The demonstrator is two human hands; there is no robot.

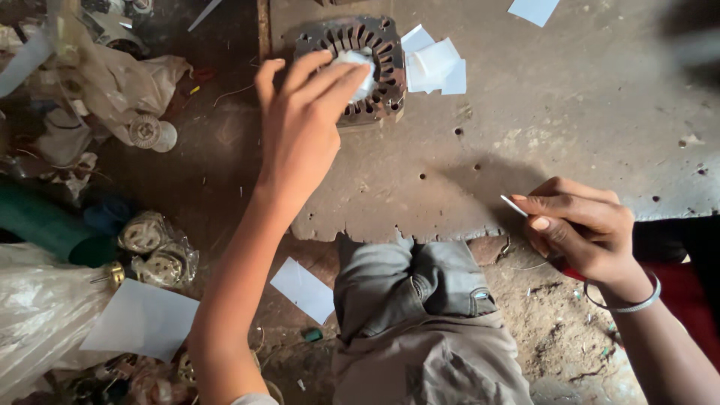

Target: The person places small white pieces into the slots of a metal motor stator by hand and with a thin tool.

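Paper into the slotted core

Upper centre, the left hand [300, 127] pinched a white paper piece [358, 66] over the slotted metal stator [371, 52] on the worktop [570, 112]. Lower right, the right hand [581, 229] gripped a thin white strip [514, 206], kept ready

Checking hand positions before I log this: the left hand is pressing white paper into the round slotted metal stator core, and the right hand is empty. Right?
Not quite. The right hand is not empty: it pinches a thin white strip between fingertips, as the head view shows. The left hand does press white paper into the round slotted metal stator core.
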